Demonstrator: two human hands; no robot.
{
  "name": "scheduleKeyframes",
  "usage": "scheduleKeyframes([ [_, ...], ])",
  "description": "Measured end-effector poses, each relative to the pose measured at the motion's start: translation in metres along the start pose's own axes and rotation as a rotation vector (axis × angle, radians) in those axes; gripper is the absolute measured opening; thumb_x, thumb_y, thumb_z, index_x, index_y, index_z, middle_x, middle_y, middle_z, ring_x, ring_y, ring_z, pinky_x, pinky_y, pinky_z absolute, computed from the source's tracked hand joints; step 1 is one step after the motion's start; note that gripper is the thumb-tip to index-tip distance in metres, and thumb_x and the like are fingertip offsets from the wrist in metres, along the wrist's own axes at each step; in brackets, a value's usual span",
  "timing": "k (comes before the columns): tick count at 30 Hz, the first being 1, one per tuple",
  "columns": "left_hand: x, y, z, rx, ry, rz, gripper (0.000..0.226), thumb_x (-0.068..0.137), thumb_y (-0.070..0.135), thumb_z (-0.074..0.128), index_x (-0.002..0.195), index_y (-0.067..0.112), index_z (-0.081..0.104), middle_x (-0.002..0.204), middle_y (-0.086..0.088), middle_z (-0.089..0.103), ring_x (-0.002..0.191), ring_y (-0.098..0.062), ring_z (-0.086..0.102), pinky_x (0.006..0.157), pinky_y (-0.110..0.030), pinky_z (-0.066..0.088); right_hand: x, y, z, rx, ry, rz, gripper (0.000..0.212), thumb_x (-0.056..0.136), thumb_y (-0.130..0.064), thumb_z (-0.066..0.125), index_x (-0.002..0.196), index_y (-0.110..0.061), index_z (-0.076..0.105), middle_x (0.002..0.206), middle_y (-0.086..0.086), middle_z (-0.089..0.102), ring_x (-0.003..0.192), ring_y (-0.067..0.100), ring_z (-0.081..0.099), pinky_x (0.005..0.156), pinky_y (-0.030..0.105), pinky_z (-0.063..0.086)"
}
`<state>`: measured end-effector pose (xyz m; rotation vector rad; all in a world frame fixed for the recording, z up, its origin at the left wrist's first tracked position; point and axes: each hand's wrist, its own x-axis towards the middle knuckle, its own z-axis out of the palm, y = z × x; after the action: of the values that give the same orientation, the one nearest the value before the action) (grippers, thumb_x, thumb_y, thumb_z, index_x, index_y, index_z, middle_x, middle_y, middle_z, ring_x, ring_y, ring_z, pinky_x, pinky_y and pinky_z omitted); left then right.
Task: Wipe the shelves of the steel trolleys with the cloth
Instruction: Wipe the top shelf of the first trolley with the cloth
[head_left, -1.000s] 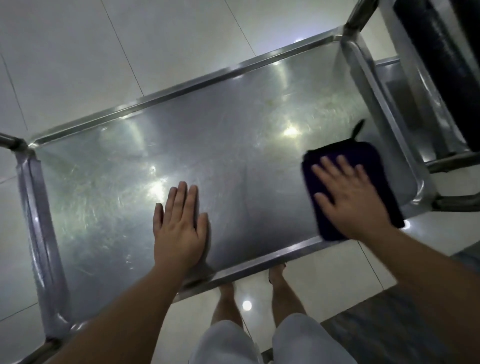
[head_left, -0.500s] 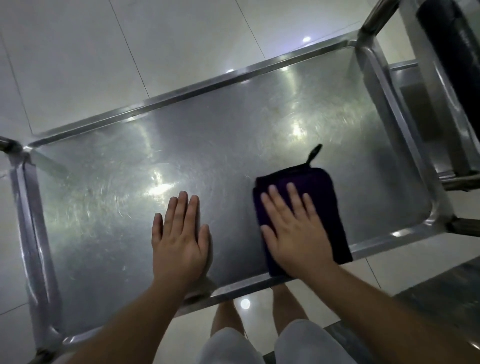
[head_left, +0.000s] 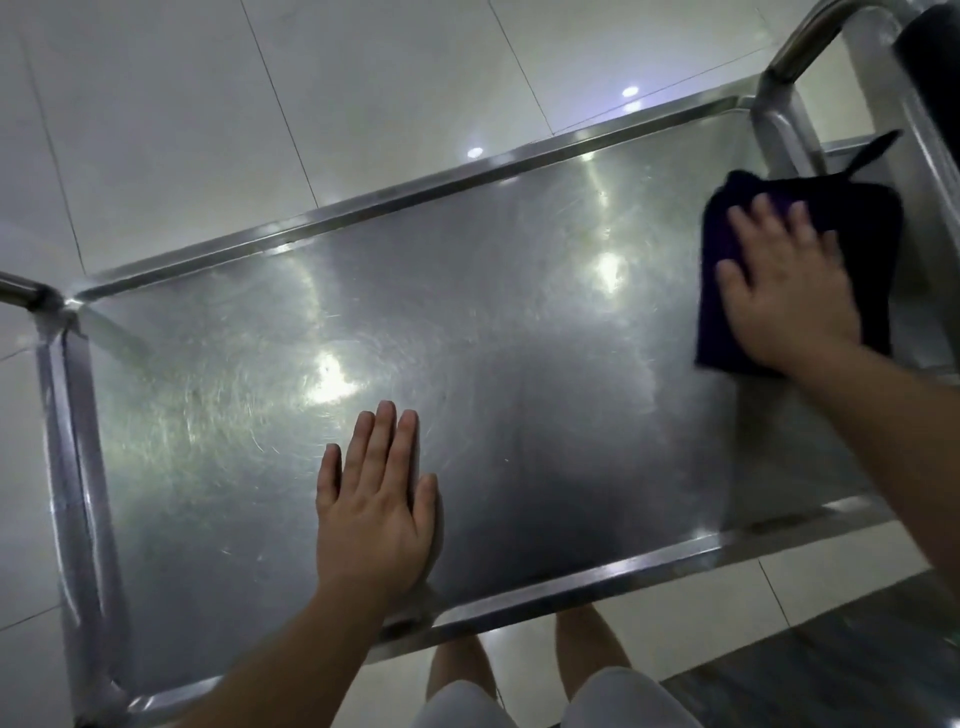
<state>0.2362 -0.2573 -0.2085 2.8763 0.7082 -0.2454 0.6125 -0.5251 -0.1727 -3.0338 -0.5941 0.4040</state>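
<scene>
Two hands: both are lying flat on the top shelf (head_left: 519, 364), fingers straight, neither one curling round anything.
Right fingers (head_left: 763, 218): they are pressing down on the cloth (head_left: 862, 249), spread a little; the right hand (head_left: 784, 291) is blurring slightly, so it is probably sweeping.
Cloth: it is lying folded and dark purple at the shelf's right end, just beside the upright post (head_left: 779, 124), its loop tag (head_left: 872, 150) sticking out past the raised rim (head_left: 571, 577).
Left fingers (head_left: 384, 441): they are resting together on bare steel near the front rim; the left hand (head_left: 374, 509) is likely bracing the trolley.
Step in hand: wiping the top shelf, judged to be at its right end.
Next move: it is calling for steady flat pressure and a pass back toward the left, working into the corners; the left hand is covering a patch that needs wiping too.
Lower shelves: they are not showing from here.
</scene>
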Motion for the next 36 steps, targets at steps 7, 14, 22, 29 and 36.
scheduleKeyframes([
  [7,0.001,-0.001,0.001,0.005,-0.004,0.005,0.065,0.109,0.050,0.017,0.169,0.027,0.007,0.176,0.004,0.001,0.162,-0.019,0.003,0.128,-0.052,0.006,-0.015,-0.075,0.012,0.028,0.024,0.052,0.071,0.103,-0.053,0.012,0.166,-0.021,0.009,0.174,0.002,0.006,0.159,0.034,0.002,0.128,0.053,0.005],
  [14,0.002,-0.003,0.006,0.018,-0.009,-0.007,0.066,0.107,0.049,0.023,0.168,0.028,0.009,0.176,0.004,0.002,0.162,-0.018,0.004,0.128,-0.054,0.009,-0.057,-0.229,0.045,-0.039,-0.048,-0.591,0.065,0.106,-0.054,0.019,0.166,-0.031,0.011,0.173,-0.007,0.006,0.160,0.024,-0.001,0.128,0.049,0.001],
  [22,0.002,-0.003,0.004,0.011,-0.003,0.004,0.066,0.108,0.052,0.019,0.168,0.027,0.011,0.176,0.004,0.004,0.162,-0.019,0.007,0.128,-0.053,0.008,0.051,-0.199,0.013,-0.029,-0.031,-0.534,0.067,0.102,-0.058,0.017,0.165,-0.037,0.010,0.173,-0.012,0.003,0.160,0.018,-0.002,0.128,0.046,-0.003],
  [29,0.002,-0.004,0.005,0.008,-0.011,0.002,0.066,0.108,0.053,0.019,0.168,0.027,0.011,0.176,0.003,0.005,0.162,-0.020,0.007,0.128,-0.052,0.007,0.099,-0.062,-0.016,0.066,0.044,0.151,0.074,0.098,-0.058,0.012,0.166,-0.028,0.007,0.174,-0.001,0.002,0.160,0.029,0.001,0.128,0.054,0.003],
  [36,0.003,-0.006,0.006,0.005,-0.042,-0.013,0.068,0.107,0.054,0.021,0.168,0.027,0.013,0.176,0.003,0.006,0.162,-0.020,0.008,0.128,-0.054,0.010,0.030,-0.130,0.003,-0.007,-0.001,-0.115,0.070,0.103,-0.055,0.012,0.166,-0.027,0.005,0.174,-0.003,0.001,0.160,0.031,-0.003,0.128,0.053,0.001],
])
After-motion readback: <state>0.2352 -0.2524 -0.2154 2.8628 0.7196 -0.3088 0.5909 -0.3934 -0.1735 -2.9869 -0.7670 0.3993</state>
